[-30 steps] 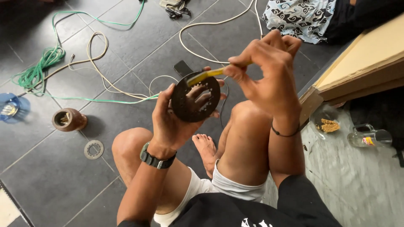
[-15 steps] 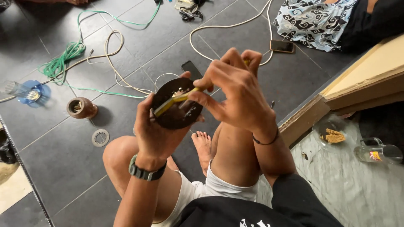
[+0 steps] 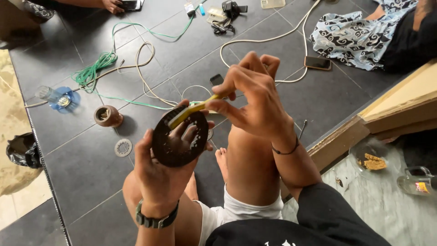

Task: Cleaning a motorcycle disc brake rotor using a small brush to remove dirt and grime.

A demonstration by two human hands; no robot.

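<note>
Left hand (image 3: 157, 175) gripping dark perforated disc (image 3: 178, 140), right hand (image 3: 255, 102) pinching yellow tool (image 3: 195, 109)

— What is lying underfoot there?
— A floor (image 3: 82, 182) of large dark grey tiles is spreading out, with pale grout lines crossing it.
— And at the edges?
— A lighter beige strip (image 3: 11, 123) is running along the left, and a wooden board (image 3: 400, 109) is slanting in at the right, beside a pale marbled surface (image 3: 387, 214). Soft daylight is falling evenly.
</note>
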